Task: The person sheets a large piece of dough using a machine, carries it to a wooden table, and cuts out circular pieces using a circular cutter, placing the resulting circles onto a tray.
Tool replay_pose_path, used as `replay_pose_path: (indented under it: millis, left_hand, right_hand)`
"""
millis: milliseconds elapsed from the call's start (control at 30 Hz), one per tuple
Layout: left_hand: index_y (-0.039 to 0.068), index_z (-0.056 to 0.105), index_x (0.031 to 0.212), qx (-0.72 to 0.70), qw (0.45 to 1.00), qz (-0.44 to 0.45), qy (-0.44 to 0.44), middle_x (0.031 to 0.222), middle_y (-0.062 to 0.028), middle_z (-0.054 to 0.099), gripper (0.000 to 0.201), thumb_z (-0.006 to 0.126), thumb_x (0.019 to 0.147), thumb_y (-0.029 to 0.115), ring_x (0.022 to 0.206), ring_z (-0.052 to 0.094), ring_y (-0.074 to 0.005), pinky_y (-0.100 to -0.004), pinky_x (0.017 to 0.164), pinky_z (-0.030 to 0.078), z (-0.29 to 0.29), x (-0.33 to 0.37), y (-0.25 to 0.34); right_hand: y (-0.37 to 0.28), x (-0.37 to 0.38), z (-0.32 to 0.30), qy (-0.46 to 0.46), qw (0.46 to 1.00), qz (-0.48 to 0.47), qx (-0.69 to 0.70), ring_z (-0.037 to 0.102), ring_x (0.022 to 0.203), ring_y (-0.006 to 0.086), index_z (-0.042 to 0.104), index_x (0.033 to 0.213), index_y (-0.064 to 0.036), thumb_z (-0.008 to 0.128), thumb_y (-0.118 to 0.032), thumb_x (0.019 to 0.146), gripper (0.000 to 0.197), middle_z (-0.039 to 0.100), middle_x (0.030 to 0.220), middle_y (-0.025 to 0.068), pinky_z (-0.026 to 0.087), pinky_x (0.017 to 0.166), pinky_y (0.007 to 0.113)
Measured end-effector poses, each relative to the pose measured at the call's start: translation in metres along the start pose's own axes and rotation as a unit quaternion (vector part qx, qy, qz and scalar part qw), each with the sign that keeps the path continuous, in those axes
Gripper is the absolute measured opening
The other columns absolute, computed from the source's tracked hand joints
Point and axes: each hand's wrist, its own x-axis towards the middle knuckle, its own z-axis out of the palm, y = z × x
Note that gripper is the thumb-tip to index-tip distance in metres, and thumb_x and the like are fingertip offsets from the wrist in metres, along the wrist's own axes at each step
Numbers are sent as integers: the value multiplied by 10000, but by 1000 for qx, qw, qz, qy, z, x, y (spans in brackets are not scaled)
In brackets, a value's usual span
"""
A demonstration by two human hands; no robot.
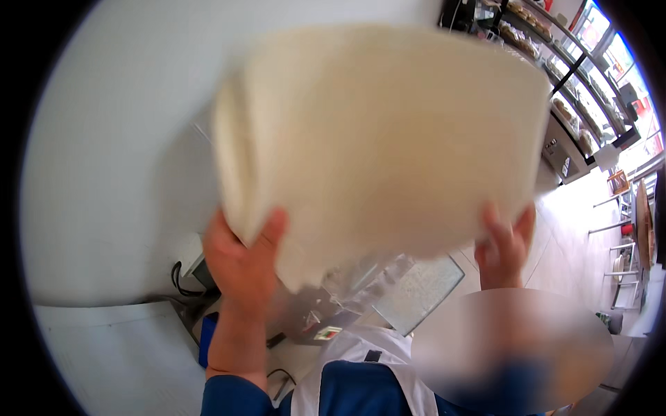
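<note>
A broad, pale cream sheet of dough (395, 139) hangs raised in front of me, folded over along its left side and ragged at its lower edge. My left hand (246, 253) is closed on its lower left corner, thumb on the near face and fingers round the fold. At the lower right edge my right hand (505, 243) pinches it, slightly smeared by motion. Both forearms reach up from below, in blue sleeves. The sheet covers much of what lies behind it.
Below the dough sits a metal machine (305, 312) with a clear cover and a flat pale plate (420, 291). A white surface (111, 353) is at lower left, near black cables (182, 281). Bread shelves (555, 62) stand far right, with chairs (621, 260) beyond the tiled floor. A blurred patch hides the lower right.
</note>
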Motion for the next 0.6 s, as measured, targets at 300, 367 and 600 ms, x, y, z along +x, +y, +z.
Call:
replay_pose_path:
  millis: [300, 367, 600]
  left_hand:
    - [-86, 364, 1007, 284, 957, -18, 63, 881, -245, 532, 391, 554, 750, 139, 828, 541, -332, -351, 730, 419, -27, 99, -119]
    - [-100, 337, 980, 368, 927, -69, 32, 853, -271, 530, 395, 556, 736, 121, 804, 535, -378, -383, 705, 426, -19, 94, -145]
    - [-108, 315, 932, 374, 925, -51, -34, 751, -286, 536, 395, 561, 724, 121, 719, 539, -407, -419, 637, 439, -28, 80, -155]
  right_hand:
    - [119, 212, 114, -133, 884, 38, -447, 570, 658, 212, 549, 852, 39, 616, -381, 684, 457, 574, 735, 124, 451, 593, 306]
    - [191, 205, 112, -163, 805, 34, -570, 498, 953, 331, 417, 1058, 31, 625, -370, 675, 593, 519, 1006, 213, 396, 808, 382]
    - [179, 202, 92, -262, 737, 84, -618, 473, 1011, 307, 334, 1147, 17, 634, -412, 663, 713, 499, 1076, 179, 371, 850, 373]
